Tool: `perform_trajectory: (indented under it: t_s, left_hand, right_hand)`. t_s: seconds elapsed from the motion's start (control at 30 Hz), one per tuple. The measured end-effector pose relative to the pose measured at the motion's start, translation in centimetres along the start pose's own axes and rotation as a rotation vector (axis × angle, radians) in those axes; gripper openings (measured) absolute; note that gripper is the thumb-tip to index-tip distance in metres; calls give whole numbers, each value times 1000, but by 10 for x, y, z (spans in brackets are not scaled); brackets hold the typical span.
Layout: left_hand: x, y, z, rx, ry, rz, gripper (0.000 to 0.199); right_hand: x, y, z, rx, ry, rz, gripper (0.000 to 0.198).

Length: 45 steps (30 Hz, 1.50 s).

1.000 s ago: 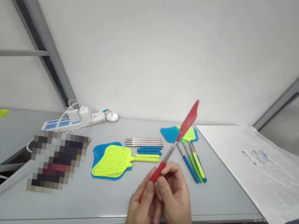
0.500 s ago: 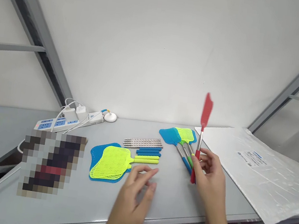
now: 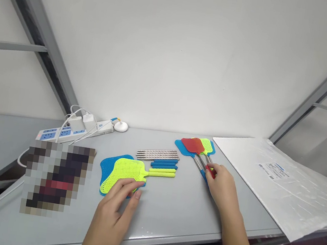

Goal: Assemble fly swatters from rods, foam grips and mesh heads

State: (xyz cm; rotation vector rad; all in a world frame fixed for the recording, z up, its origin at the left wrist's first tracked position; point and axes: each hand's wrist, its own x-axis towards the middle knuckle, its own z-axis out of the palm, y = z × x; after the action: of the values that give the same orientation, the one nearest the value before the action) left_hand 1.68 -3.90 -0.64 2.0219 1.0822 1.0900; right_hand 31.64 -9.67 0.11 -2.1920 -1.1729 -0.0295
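Observation:
My right hand [image 3: 219, 183] is closed round the red handle of a red fly swatter [image 3: 192, 145], whose head lies over blue and yellow-green swatters [image 3: 207, 145] at the back right. My left hand [image 3: 121, 201] has its fingers apart and hovers at the near edge of a pile of yellow-green swatter heads [image 3: 126, 170]. Blue heads [image 3: 110, 166] lie under that pile. Beside it are yellow-green handles [image 3: 163, 172] and blue handles [image 3: 165, 163]. Several thin metal rods [image 3: 157, 153] lie in a row behind the handles.
A white power strip [image 3: 65, 132] with plugs and cables stands at the back left, next to a round white device [image 3: 121, 126]. A large white plastic package [image 3: 276, 173] covers the right side and overhangs the front edge. A blurred-out patch hides something at left.
The red swatter went from upright in my right hand to lying on the other swatters at the back right. My left hand moved left, towards the yellow-green heads.

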Motion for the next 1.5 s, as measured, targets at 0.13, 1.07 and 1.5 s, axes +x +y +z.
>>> perform_trajectory:
  t_s: [0.13, 1.07, 1.5]
  left_hand:
    - [-3, -1, -3, -48, 24, 17, 24]
    - [16, 19, 49, 606, -147, 115, 36]
    - [14, 26, 47, 672, -113, 39, 28]
  right_hand:
    - [-3, 2, 5, -53, 3, -17, 31]
    - [110, -123, 77, -202, -609, -795, 20]
    - [137, -126, 78, -147, -660, -734, 3]
